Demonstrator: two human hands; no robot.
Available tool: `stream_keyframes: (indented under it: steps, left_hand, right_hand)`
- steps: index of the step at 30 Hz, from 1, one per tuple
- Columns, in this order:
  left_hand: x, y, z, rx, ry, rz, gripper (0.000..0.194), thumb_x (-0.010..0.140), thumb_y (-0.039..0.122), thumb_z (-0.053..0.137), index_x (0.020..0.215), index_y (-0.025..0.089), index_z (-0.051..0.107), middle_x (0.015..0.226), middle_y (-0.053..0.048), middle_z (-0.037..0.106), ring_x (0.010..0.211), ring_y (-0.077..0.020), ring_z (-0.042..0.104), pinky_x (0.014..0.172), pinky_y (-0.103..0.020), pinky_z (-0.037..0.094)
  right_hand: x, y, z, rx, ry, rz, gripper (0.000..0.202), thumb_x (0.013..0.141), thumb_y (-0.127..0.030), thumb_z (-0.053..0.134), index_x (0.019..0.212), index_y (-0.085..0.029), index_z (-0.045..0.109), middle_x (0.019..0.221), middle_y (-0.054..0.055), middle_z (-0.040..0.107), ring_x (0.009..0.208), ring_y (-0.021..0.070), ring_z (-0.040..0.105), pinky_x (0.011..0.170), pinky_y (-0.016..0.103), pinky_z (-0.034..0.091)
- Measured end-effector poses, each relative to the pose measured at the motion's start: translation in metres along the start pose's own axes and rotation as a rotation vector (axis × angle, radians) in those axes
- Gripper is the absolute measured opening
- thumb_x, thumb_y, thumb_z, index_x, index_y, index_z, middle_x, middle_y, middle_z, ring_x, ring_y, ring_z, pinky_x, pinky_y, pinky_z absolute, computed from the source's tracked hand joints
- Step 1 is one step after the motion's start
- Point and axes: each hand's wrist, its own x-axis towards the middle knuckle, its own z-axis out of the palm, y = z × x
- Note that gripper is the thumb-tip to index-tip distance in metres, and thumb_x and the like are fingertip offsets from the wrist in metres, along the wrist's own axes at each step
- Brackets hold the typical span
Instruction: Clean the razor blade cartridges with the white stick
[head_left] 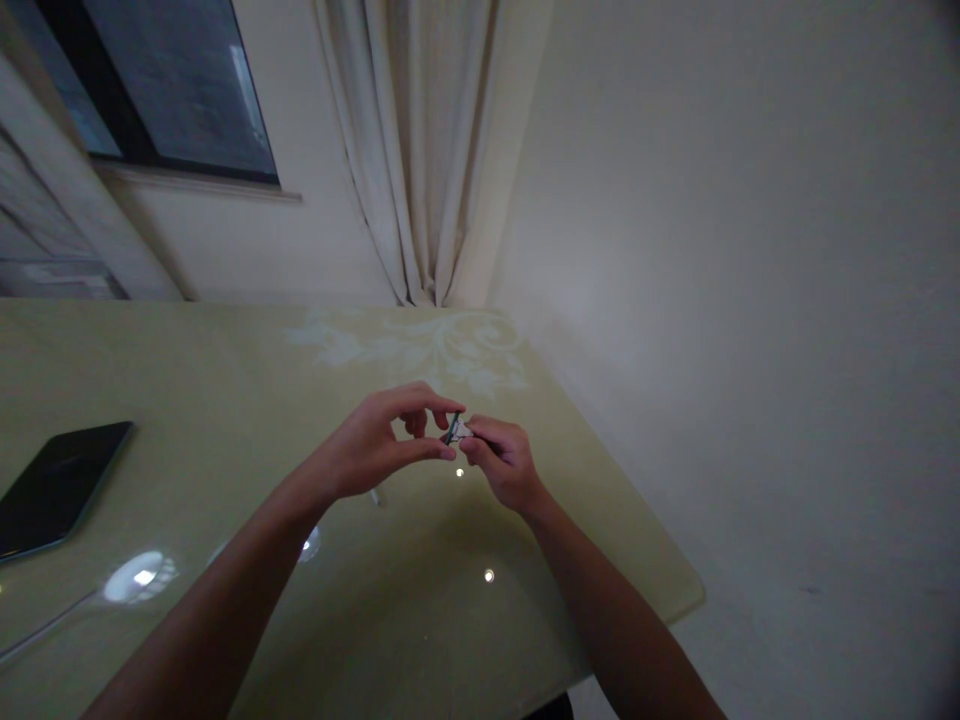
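Observation:
Above the table, both of my hands meet at a small object. My left hand [386, 430] pinches a thin dark-green-edged piece [453, 428] by its two ends, thumb below and index finger above. Against its right side lies a small white piece with dark markings [462, 432], gripped between the thumb and fingers of my right hand [506, 465]. The two pieces touch; whether they are joined I cannot tell. Their exact kind is too small to make out, and the right fingers partly cover the white one.
A dark tablet-like device [64, 485] lies on the glossy table [390, 620] at the left. Beneath my left wrist a small white stick-like item [376, 497] shows. A white cable [45, 632] runs at the lower left. The wall [712, 300] borders the table's right side.

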Motion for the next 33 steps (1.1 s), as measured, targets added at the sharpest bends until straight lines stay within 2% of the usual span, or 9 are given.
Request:
stream_keyframes:
  steps: [9, 12, 13, 15, 17, 20, 23, 28, 33]
  left_hand:
    - [0.000, -0.003, 0.000, -0.008, -0.029, -0.025, 0.040, 0.087, 0.038, 0.084, 0.125, 0.028, 0.077, 0.095, -0.001, 0.074, 0.072, -0.0129, 0.060, 0.069, -0.026, 0.052]
    - [-0.003, -0.019, -0.010, 0.055, -0.013, -0.113, 0.060, 0.086, 0.042, 0.083, 0.142, 0.029, 0.067, 0.101, -0.002, 0.076, 0.069, -0.0133, 0.059, 0.067, -0.026, 0.052]
    - [-0.005, -0.028, -0.016, 0.103, 0.009, -0.145, 0.060, 0.086, 0.043, 0.081, 0.142, 0.028, 0.067, 0.101, -0.002, 0.076, 0.069, -0.0139, 0.059, 0.067, -0.027, 0.052]
    - [-0.011, -0.049, -0.029, 0.238, 0.007, -0.214, 0.039, 0.087, 0.042, 0.076, 0.121, 0.025, 0.079, 0.098, -0.005, 0.076, 0.070, -0.0160, 0.062, 0.069, -0.030, 0.051]
    - [-0.019, -0.073, -0.041, 0.374, -0.091, -0.323, 0.025, 0.087, 0.038, 0.072, 0.104, 0.024, 0.083, 0.090, -0.006, 0.076, 0.073, -0.0198, 0.066, 0.073, -0.032, 0.051]
    - [-0.032, -0.102, -0.052, 0.474, -0.221, -0.433, 0.023, 0.083, 0.031, 0.069, 0.101, 0.027, 0.083, 0.093, -0.006, 0.077, 0.085, -0.0251, 0.071, 0.079, -0.035, 0.051]
    - [-0.042, -0.120, -0.054, 0.495, -0.283, -0.475, 0.027, 0.078, 0.027, 0.069, 0.102, 0.027, 0.083, 0.100, -0.007, 0.078, 0.095, -0.0266, 0.072, 0.086, -0.036, 0.052]
    - [-0.045, -0.132, -0.047, 0.531, -0.331, -0.515, 0.027, 0.074, 0.020, 0.068, 0.095, 0.027, 0.083, 0.102, -0.006, 0.078, 0.097, -0.0263, 0.071, 0.089, -0.035, 0.052]
    - [-0.037, -0.125, -0.038, 0.586, -0.400, -0.495, 0.023, 0.082, 0.018, 0.064, 0.092, 0.026, 0.083, 0.099, -0.006, 0.077, 0.095, -0.0238, 0.071, 0.084, -0.031, 0.050]
  right_hand:
    - [0.001, 0.002, -0.004, -0.008, -0.033, 0.006, 0.045, 0.102, -0.058, 0.063, 0.084, -0.019, 0.077, 0.068, 0.000, 0.053, 0.064, 0.0163, 0.049, 0.064, 0.030, 0.040]
    - [0.007, 0.009, -0.017, 0.027, 0.046, 0.087, 0.041, 0.100, -0.057, 0.066, 0.095, -0.019, 0.080, 0.079, 0.001, 0.052, 0.065, 0.0142, 0.047, 0.058, 0.028, 0.038]
    - [0.009, 0.014, -0.024, 0.040, 0.087, 0.132, 0.039, 0.100, -0.056, 0.067, 0.099, -0.019, 0.081, 0.083, 0.001, 0.050, 0.063, 0.0124, 0.044, 0.054, 0.026, 0.036]
    - [0.011, 0.027, -0.039, 0.052, 0.166, 0.231, 0.041, 0.096, -0.056, 0.069, 0.106, -0.018, 0.080, 0.090, 0.001, 0.049, 0.058, 0.0096, 0.042, 0.047, 0.024, 0.032]
    - [0.012, 0.043, -0.055, 0.001, 0.237, 0.323, 0.044, 0.092, -0.057, 0.070, 0.109, -0.017, 0.079, 0.086, -0.001, 0.050, 0.055, 0.0092, 0.043, 0.045, 0.023, 0.032]
    - [0.010, 0.066, -0.073, -0.144, 0.228, 0.466, 0.044, 0.088, -0.055, 0.070, 0.098, -0.013, 0.080, 0.066, -0.004, 0.051, 0.055, 0.0124, 0.049, 0.051, 0.024, 0.039]
    - [0.006, 0.083, -0.081, -0.278, 0.261, 0.548, 0.037, 0.088, -0.047, 0.070, 0.096, -0.012, 0.079, 0.069, 0.001, 0.064, 0.063, 0.0154, 0.059, 0.058, 0.026, 0.044]
    - [0.003, 0.098, -0.088, -0.456, 0.293, 0.659, 0.025, 0.087, -0.031, 0.071, 0.100, -0.012, 0.080, 0.083, 0.009, 0.079, 0.076, 0.0204, 0.073, 0.070, 0.029, 0.053]
    - [0.000, 0.101, -0.091, -0.616, 0.291, 0.706, 0.016, 0.085, -0.027, 0.075, 0.094, -0.017, 0.083, 0.093, 0.011, 0.082, 0.089, 0.0244, 0.077, 0.080, 0.032, 0.055]
